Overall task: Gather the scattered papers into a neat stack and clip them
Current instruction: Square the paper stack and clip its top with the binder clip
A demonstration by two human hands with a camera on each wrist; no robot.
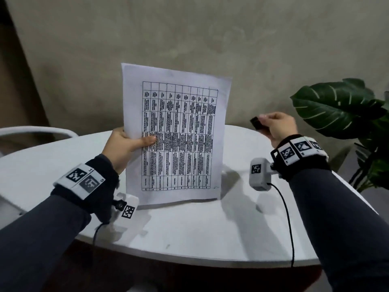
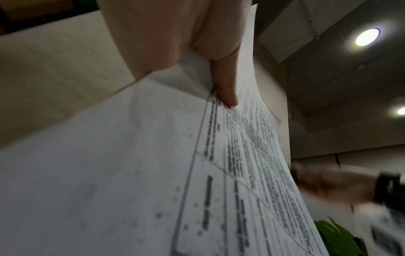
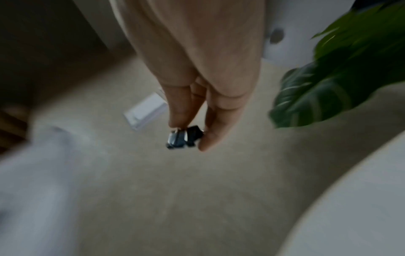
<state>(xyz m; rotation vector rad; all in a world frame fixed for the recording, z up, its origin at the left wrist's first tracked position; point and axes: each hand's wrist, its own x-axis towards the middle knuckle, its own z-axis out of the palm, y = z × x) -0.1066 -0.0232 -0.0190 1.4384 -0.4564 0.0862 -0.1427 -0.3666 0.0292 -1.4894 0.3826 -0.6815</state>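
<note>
A stack of white papers (image 1: 179, 133) printed with a black table stands upright on its bottom edge on the white table (image 1: 189, 228). My left hand (image 1: 126, 144) grips the stack at its left edge, thumb across the front sheet. In the left wrist view the papers (image 2: 153, 173) fill the frame under the thumb (image 2: 225, 90). My right hand (image 1: 277, 127) is raised to the right of the stack, apart from it, and pinches a small black binder clip (image 1: 257, 123) between thumb and fingers. The right wrist view shows the clip (image 3: 184, 138) at the fingertips.
A large-leafed green plant (image 1: 345, 114) stands close to the right of the right hand. A white chair back (image 1: 37, 131) curves behind the table at the left. A beige wall (image 1: 189, 39) rises behind the table's far edge.
</note>
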